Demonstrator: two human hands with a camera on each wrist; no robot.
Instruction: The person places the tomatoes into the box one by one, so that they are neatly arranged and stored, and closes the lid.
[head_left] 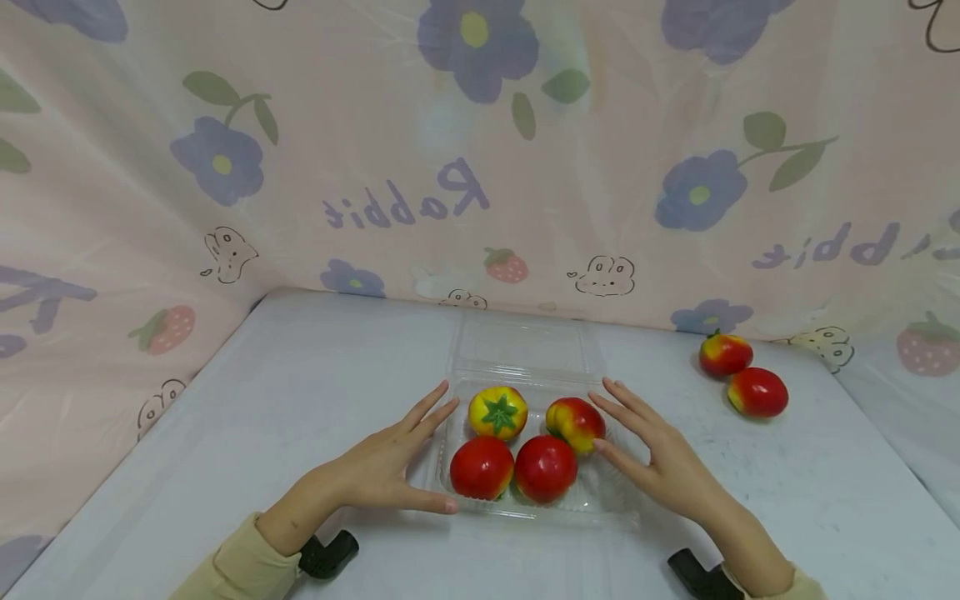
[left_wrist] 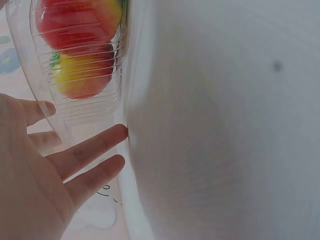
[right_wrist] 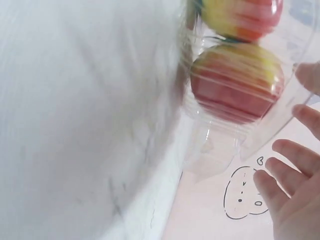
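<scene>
A clear plastic clamshell box [head_left: 592,500] stands on the table with its lid [head_left: 525,343] laid back. Several glossy red-and-yellow fruits sit inside: a yellow one [head_left: 498,413] showing a green star-shaped calyx, a mixed one [head_left: 576,424], and two mostly red ones [head_left: 482,468] in front. My left hand [head_left: 382,467], fingers spread and fairly straight, is at the box's left side; in the left wrist view its fingers [left_wrist: 92,147] reach along the clear wall. At the right side my right hand [head_left: 660,458] has its fingers extended by the rim. Neither hand grips a fruit.
Two more red-and-yellow fruits [head_left: 758,392] lie on the white table [head_left: 300,375] at the back right. A pink printed curtain [head_left: 360,125] hangs behind and at both sides. Black wrist mounts [head_left: 328,554] are strapped at both sleeves.
</scene>
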